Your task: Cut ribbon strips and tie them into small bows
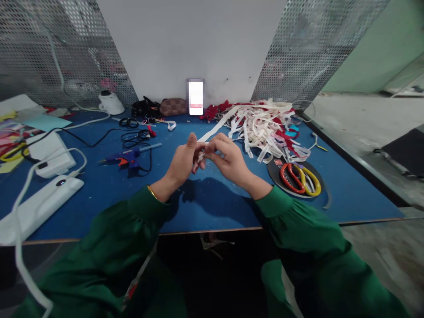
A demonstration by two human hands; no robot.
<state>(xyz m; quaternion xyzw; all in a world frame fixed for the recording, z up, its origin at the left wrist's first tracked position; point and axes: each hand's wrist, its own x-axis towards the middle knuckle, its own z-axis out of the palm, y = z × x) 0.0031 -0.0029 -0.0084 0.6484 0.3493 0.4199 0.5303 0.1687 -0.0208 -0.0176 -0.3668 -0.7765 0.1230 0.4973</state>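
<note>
Close together above the middle of the blue table, my two hands work on a white ribbon (217, 127). Its long strip runs up and to the right from my fingers toward the heap of ribbons. My left hand (183, 162) is closed on the ribbon, thumb raised and fingers curled beneath it. The thumb and fingers of my right hand (228, 158) pinch the ribbon near its bunched part (201, 155). Fingers partly hide that bunched part, so its exact form cannot be made out.
A pile of white and red ribbons (265, 123) lies at the back right. Scissors with red and yellow handles (306, 180) rest on a round dark plate (276, 176). A blue glue gun (127, 158), a lit phone (195, 95) and a white power strip (39, 207) surround my hands.
</note>
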